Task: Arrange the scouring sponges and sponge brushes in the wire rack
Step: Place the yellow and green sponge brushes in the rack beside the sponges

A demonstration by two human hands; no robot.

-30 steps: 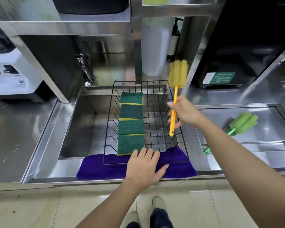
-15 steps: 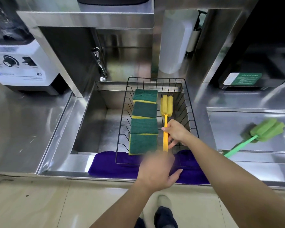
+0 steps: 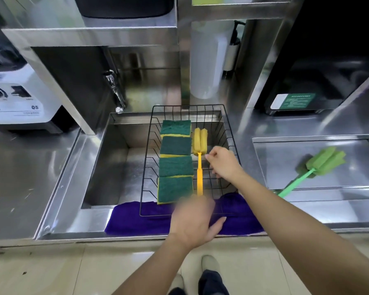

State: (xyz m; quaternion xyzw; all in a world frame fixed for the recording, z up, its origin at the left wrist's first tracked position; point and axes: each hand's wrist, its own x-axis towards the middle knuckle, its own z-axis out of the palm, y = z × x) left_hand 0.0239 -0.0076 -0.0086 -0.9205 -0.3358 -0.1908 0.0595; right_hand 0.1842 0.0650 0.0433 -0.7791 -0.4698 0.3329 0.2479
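Note:
A black wire rack [image 3: 230,133] sits over the sink, its near end on a purple cloth [image 3: 134,218]. Several green-and-yellow scouring sponges [image 3: 175,165] lie in a row along its left side. A yellow sponge brush [image 3: 199,158] lies beside them in the rack, head at the far end. My right hand [image 3: 224,165] hovers just right of the brush handle, fingers loosely curled, holding nothing. My left hand [image 3: 195,222] rests, blurred, at the rack's near edge on the cloth. A green sponge brush [image 3: 315,167] lies in the steel tray on the right.
The steel sink [image 3: 107,173] lies under the rack with a tap [image 3: 114,90] behind it. A white blender base [image 3: 19,101] stands at the left. A white bottle [image 3: 209,64] and a black machine [image 3: 320,81] stand behind. My shoes [image 3: 209,271] show on the tiled floor.
My right hand brought the yellow brush down from above the rack's right rim, laid it beside the sponges and let go. My left hand stayed at the rack's near edge.

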